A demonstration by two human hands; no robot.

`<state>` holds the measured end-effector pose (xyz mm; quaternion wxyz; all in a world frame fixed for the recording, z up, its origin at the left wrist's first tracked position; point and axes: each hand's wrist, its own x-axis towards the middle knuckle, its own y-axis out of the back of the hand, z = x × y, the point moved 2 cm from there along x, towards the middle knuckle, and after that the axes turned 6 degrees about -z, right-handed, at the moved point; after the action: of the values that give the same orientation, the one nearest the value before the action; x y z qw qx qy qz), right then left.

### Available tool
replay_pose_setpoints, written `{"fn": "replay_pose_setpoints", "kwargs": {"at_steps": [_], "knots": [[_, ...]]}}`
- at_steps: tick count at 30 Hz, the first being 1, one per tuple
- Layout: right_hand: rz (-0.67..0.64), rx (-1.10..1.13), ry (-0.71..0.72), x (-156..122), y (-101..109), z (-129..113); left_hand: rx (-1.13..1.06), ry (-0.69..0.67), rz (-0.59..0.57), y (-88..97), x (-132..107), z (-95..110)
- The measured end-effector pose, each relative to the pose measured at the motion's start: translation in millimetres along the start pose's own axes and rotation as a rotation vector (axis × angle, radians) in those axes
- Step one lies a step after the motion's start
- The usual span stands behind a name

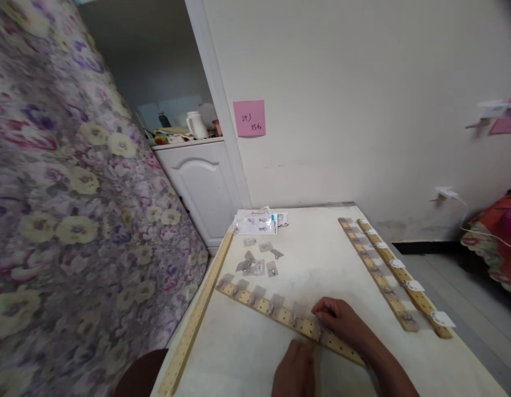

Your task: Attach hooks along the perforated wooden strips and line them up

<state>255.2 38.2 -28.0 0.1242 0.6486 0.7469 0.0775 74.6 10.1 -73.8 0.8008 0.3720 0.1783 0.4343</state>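
A wooden strip (285, 316) with rows of small holes lies slantwise in front of me. Small metal pieces on clear plastic cards are fixed along it, several in a row. My left hand (294, 368) is closed at the strip's near edge, its fingertips against the wood. Over the strip's right half, my right hand (335, 315) has its fingers curled together in a pinch beside the last fixed metal piece (317, 332). Whatever lies between those fingers is hidden. Loose clear cards with metal pieces (259, 267) are scattered beyond the strip.
A longer bare wooden strip (199, 309) runs along the table's left edge. At the right lie two strips, one with clear cards (375, 268), one with white cards (398, 264). Flat packets (255, 224) rest at the back of the white table (308, 248), against the wall.
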Motion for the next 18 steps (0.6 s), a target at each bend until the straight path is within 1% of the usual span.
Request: {"fn": "replay_pose_setpoints", "kwargs": {"at_steps": [2, 3, 6, 8, 12, 18], "knots": [[-0.003, 0.005, -0.007, -0.3, 0.5, -0.3, 0.062, 0.04, -0.042, -4.0, -3.3, -4.0], [-0.003, 0.006, -0.012, -0.4, 0.6, -0.5, 0.107, 0.064, -0.08, -4.2, -4.3, -3.4], [0.005, -0.003, -0.005, -0.3, 1.0, -0.9, 0.247, 0.107, -0.23, 1.0, -4.6, 7.7], [0.004, -0.003, -0.001, -0.3, 1.2, -0.6, 0.299, 0.114, -0.285, 6.5, -3.6, 18.0], [-0.005, 0.007, -0.015, -0.4, 1.7, 1.4, 0.32, 0.133, -0.301, 13.0, -2.1, 30.8], [0.007, 0.009, -0.008, -0.7, 1.8, 1.9, 0.353, 0.128, -0.313, 11.9, -3.6, 32.0]]}}
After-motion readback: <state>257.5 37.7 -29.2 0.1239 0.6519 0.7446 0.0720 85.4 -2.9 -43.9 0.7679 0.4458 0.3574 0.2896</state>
